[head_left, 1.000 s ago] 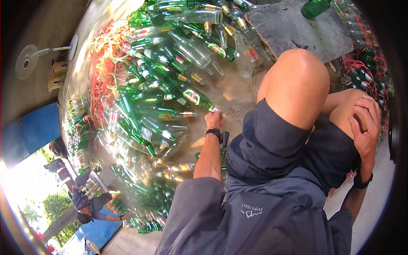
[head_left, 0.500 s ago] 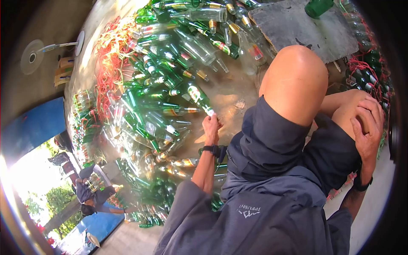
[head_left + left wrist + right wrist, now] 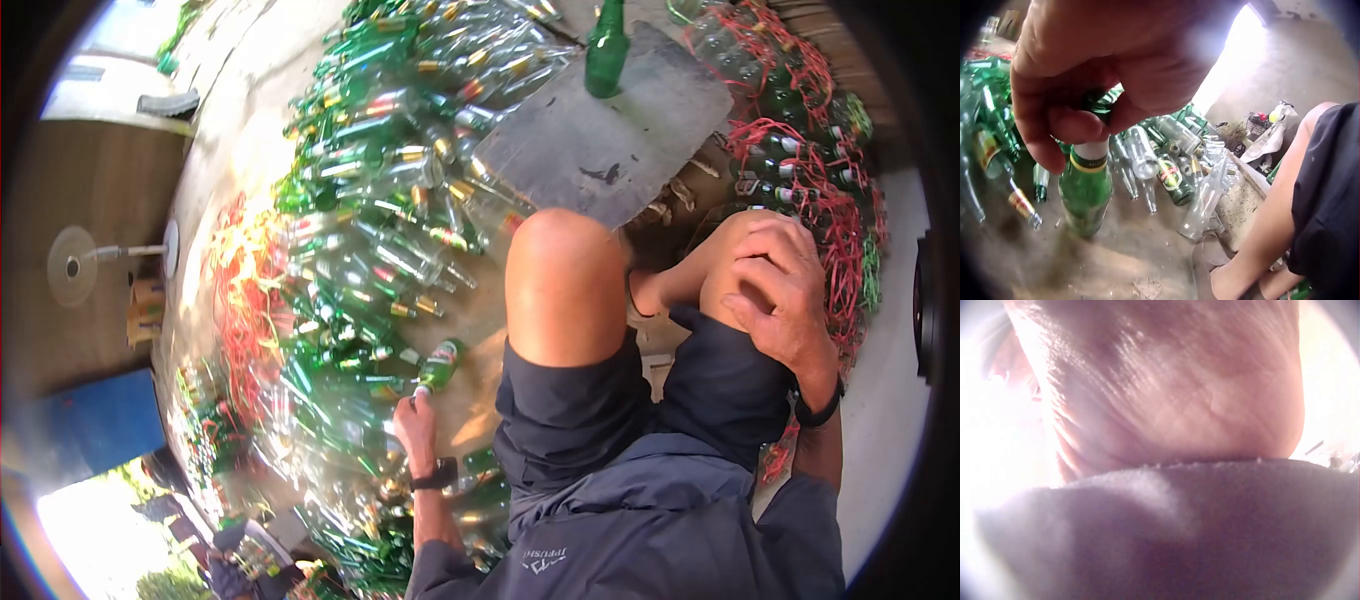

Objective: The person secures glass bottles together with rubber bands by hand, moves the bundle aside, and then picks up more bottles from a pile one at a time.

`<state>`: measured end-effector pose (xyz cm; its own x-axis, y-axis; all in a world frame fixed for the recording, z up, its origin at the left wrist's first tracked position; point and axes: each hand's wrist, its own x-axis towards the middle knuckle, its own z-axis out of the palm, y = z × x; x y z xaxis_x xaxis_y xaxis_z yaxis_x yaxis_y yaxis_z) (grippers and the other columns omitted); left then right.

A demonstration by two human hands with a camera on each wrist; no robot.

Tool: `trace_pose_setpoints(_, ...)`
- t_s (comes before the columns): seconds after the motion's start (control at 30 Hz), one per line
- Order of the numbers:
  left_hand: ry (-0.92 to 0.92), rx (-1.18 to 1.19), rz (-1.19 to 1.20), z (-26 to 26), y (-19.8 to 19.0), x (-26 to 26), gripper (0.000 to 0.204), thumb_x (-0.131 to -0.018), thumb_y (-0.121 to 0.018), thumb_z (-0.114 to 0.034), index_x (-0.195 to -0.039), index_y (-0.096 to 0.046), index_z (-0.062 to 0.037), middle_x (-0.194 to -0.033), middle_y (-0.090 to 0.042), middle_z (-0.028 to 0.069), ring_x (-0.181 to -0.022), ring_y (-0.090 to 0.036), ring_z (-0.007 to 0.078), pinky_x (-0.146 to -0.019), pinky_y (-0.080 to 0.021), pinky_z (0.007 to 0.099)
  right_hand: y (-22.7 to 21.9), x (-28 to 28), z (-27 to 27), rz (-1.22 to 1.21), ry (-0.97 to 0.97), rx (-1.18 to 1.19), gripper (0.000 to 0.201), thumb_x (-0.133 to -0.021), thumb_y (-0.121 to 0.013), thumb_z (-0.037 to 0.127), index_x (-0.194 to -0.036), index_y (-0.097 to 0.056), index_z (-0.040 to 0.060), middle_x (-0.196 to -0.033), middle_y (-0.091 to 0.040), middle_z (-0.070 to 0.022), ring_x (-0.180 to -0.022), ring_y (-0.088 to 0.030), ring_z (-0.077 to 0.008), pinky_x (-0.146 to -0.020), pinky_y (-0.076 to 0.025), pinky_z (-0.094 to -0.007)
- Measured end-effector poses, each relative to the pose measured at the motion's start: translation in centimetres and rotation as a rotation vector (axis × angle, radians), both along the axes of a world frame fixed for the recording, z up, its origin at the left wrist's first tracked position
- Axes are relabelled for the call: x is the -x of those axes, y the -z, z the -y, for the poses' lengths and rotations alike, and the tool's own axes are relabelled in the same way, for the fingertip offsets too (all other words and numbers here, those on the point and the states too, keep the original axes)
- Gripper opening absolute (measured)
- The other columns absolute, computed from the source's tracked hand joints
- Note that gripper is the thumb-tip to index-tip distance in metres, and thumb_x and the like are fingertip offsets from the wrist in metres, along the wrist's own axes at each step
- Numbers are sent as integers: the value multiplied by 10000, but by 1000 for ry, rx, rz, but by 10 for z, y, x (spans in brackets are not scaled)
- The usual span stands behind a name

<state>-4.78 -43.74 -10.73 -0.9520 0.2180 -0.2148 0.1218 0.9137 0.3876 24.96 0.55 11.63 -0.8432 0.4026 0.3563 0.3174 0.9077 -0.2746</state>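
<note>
The fingers (image 3: 1075, 130) of the left hand (image 3: 1129, 69) are curled closely round the neck of a green bottle (image 3: 1085, 197), just above its white collar and gold band; the bottle hangs neck-up below the hand, body towards the floor (image 3: 1116, 262), though whether its base touches the floor I cannot tell. A dark wristband (image 3: 435, 475) sits behind that hand. The right hand (image 3: 780, 285) rests on the right knee (image 3: 735, 240), its fingers loosely bent and without anything in their grip, and a black band (image 3: 820, 405) circles its wrist. Close beyond the held bottle lie many loose bottles, among them a green one with a red and white label (image 3: 1174, 180) and a clear bottle (image 3: 1199, 209) near the person's foot (image 3: 1229, 284). In the head view a large heap of green and clear bottles (image 3: 385, 165) spreads over the floor beside and ahead of the left hand. Past the knees is a grey board (image 3: 570, 160), with another green bottle (image 3: 606, 65) standing on it. Tangled red string (image 3: 250, 270) lies along the heap's far edge, with a fan (image 3: 72, 266) and a blue panel (image 3: 90, 425) farther out.
</note>
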Motion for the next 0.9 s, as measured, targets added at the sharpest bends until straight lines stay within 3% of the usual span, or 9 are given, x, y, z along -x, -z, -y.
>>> trace_pose_setpoints(0.13, 80, 38, 26, -30, -50, 11, 360, -924, -666, -336, -913, -721, 19, -860, -700, 277, -830, -667, 475, -780, -515, 514, -1, -3, -2, -23, -16, 20, 253, -598, -783, 129, -807, -663, 55, -961, -625, -68, -1009, -621, -318, -913, -472, -471)
trace_pose_setpoints(0.23, 148, 5, -2, -54, -86, 17, 326, -911, -689, -304, -905, -722, 20, -805, -694, 258, -758, -672, 443, -719, -515, 489, -2, -3, -5, -36, -19, 59, 246, -600, -789, 140, -796, -664, 61, -953, -619, -65, -1014, -622, -313, -899, -474, -466)
trace_pose_setpoints(0.3, 189, -68, -47, -78, -115, 18, 304, -900, -716, -287, -902, -730, 16, -726, -674, 230, -663, -679, 367, -642, -514, 442, -7, -4, -9, -23, -57, 63, 259, -628, -786, 149, -838, -668, 56, -957, -616, -78, -1005, -622, -322, -896, -475, -465)
trace_pose_setpoints(0.37, 216, -63, -44, -100, -139, 24, 300, -909, -713, -288, -907, -731, 12, -698, -669, 212, -630, -678, 345, -616, -511, 426, -10, -4, -15, -27, -110, 160, 288, -661, -778, 157, -905, -673, 46, -980, -622, -97, -981, -618, -339, -895, -474, -467)
trace_pose_setpoints(0.53, 460, -191, -183, -172, -207, 29, 266, -907, -735, -264, -884, -723, 1, -690, -665, 212, -624, -679, 366, -607, -528, 413, -38, 16, -27, 89, -179, 292, 399, -752, -777, 150, -1116, -649, 48, -1019, -628, -128, -931, -642, -361, -811, -523, -435)
trace_pose_setpoints(0.67, 663, -306, -284, -225, -227, 37, 294, -893, -736, -240, -743, -619, -15, -607, -594, 189, -563, -624, 380, -543, -483, 448, -64, 55, -33, 31, -227, 258, 391, -772, -777, 152, -1120, -645, 32, -1011, -622, -134, -892, -661, -348, -785, -548, -422)
trace_pose_setpoints(0.7, 717, -354, -323, -239, -231, 35, 291, -886, -734, -240, -745, -605, -19, -602, -595, 183, -570, -628, 389, -544, -483, 458, -67, 65, -35, 23, -236, 242, 391, -772, -777, 152, -1120, -645, 32, -1011, -622, -134, -892, -661, -348, -785, -548, -422)
trace_pose_setpoints(0.77, 820, -343, -356, -263, -243, 35, 213, -880, -739, -217, -826, -689, -17, -597, -613, 161, -548, -642, 322, -550, -493, 407, -66, 87, -39, -27, -266, 265, 390, -789, -776, 153, -1135, -641, 34, -1007, -617, -136, -902, -660, -356, -791, -546, -429)
trace_pose_setpoints(0.9, 887, -404, -375, -307, -253, 30, 239, -868, -747, -239, -805, -676, -20, -604, -616, 168, -568, -650, 348, -556, -497, 435, -56, 126, -41, -21, -299, 247, 455, -798, -791, 185, -1189, -619, 28, -1085, -610, -151, -973, -654, -375, -822, -543, -447)
